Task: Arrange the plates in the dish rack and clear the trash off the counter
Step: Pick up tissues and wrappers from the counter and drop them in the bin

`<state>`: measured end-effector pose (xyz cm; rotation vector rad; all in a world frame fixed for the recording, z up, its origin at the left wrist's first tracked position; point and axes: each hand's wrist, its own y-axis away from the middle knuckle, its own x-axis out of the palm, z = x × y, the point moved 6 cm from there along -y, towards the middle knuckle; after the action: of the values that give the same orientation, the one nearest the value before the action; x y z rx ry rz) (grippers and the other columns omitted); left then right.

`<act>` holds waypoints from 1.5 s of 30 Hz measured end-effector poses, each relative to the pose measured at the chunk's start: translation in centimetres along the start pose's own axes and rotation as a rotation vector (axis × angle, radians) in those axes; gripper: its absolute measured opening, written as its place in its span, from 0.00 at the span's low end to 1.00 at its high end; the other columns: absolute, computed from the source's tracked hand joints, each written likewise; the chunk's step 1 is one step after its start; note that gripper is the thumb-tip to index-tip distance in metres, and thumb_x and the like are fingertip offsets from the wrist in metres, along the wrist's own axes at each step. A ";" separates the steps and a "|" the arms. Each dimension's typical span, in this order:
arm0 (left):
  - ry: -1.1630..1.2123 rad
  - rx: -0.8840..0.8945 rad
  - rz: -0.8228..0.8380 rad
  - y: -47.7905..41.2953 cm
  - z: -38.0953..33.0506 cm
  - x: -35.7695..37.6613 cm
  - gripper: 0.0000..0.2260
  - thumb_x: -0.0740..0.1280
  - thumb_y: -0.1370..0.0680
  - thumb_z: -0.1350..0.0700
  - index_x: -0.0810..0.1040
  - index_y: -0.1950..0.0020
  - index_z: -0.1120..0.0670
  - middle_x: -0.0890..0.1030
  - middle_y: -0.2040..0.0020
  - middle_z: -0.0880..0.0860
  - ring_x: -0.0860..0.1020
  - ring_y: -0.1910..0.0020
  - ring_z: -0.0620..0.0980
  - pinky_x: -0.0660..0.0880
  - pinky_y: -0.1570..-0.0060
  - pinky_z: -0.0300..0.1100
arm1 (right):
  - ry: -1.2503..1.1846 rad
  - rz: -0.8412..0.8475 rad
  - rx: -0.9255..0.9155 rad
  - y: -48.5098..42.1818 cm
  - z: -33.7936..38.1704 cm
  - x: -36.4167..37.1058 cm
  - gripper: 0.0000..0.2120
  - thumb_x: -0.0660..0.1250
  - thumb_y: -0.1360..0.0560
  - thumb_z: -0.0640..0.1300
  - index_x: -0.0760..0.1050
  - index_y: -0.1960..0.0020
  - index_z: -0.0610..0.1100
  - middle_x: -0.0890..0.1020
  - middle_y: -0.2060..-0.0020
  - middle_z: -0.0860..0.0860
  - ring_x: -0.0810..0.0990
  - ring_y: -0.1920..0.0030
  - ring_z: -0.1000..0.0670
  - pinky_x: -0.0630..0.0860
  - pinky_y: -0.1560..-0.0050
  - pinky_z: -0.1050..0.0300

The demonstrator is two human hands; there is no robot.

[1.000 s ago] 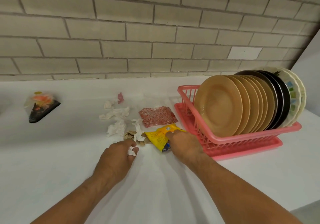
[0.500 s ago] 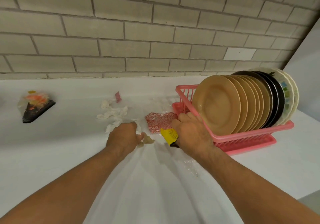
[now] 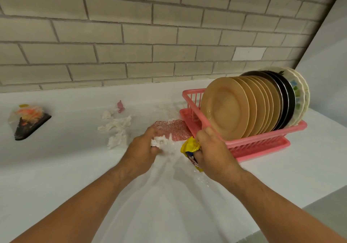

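Left hand [image 3: 140, 148]: I see it curled round a wad of white tissue [image 3: 159, 142], low over the counter [image 3: 56, 167].
Right hand [image 3: 212, 150]: fingers wrapped round a crumpled yellow wrapper [image 3: 189, 146], knuckles just beside the rack's near rail; whether they touch it, I can't tell.
Red speckled wrapper [image 3: 174, 130]: flat on the counter at 12 o'clock from my hands, up against the rack base.
Loose tissue scraps [image 3: 117, 128]: 10 o'clock from the left hand, a pink scrap [image 3: 120, 106] beyond them.
Dish rack [image 3: 253, 143]: pink, 2 o'clock.
Plates [image 3: 225, 107]: standing on edge in the rack, tan in front, black then white behind.
Clear packet [image 3: 28, 120]: 9 o'clock, well apart.
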<state>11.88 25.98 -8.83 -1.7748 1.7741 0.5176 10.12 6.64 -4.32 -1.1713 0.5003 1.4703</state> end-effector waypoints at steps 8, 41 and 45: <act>0.059 -0.008 -0.111 3.3 -4.2 2.8 0.08 0.64 0.25 0.59 0.78 0.64 0.55 0.76 0.64 0.48 0.77 0.65 0.51 0.78 0.61 0.54 | -0.154 0.143 -0.028 4.2 -2.7 -0.3 0.19 0.60 0.31 0.29 0.79 0.47 0.46 0.81 0.53 0.48 0.77 0.55 0.48 0.76 0.55 0.52; 0.019 -0.130 0.148 15.7 -15.2 17.7 0.10 0.60 0.19 0.57 0.77 0.51 0.44 0.82 0.63 0.48 0.81 0.69 0.48 0.78 0.65 0.37 | -0.315 0.307 0.331 19.2 -18.1 -7.1 0.06 0.56 0.21 0.42 0.67 0.51 0.52 0.78 0.57 0.51 0.78 0.58 0.53 0.72 0.64 0.62; -0.081 -0.098 0.127 16.4 -16.3 19.0 0.06 0.71 0.27 0.45 0.76 0.54 0.44 0.79 0.57 0.41 0.77 0.59 0.41 0.69 0.66 0.32 | -0.341 0.203 0.358 21.1 -19.0 -7.9 0.11 0.57 0.20 0.40 0.67 0.48 0.57 0.75 0.61 0.54 0.75 0.61 0.56 0.65 0.70 0.70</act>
<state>-5.53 1.70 -10.52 -1.6878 1.8415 0.7292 -2.95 -18.76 -11.62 -0.5870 0.6257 1.6318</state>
